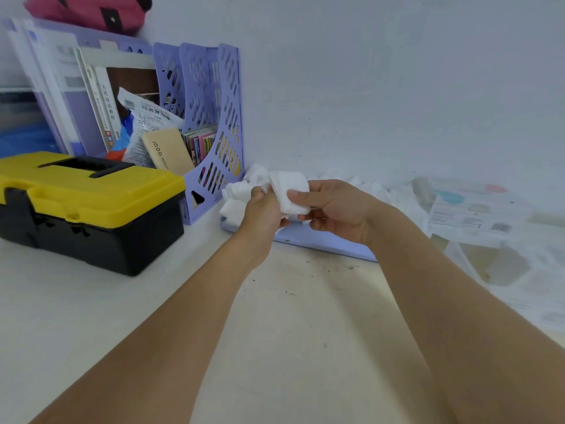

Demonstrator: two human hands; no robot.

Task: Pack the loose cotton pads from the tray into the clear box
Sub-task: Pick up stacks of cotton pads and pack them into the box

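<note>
A light purple tray (321,240) lies against the wall with a heap of loose white cotton pads (376,191) in it. Above the tray's left end my right hand (333,209) holds a small stack of cotton pads (289,186) between thumb and fingers. My left hand (263,209) grips the same stack from the left, along with more pads (235,191) bunched by its fingers. The clear box (477,209) stands to the right of the tray, blurred, with a printed label on its lid; I cannot tell whether it is open.
A yellow and black toolbox (88,206) sits at the left. Behind it a purple file rack (220,123) holds books, packets and a beige power bank (166,151). A red pouch (88,10) lies on top. Clear plastic wrapping (519,276) spreads at the right.
</note>
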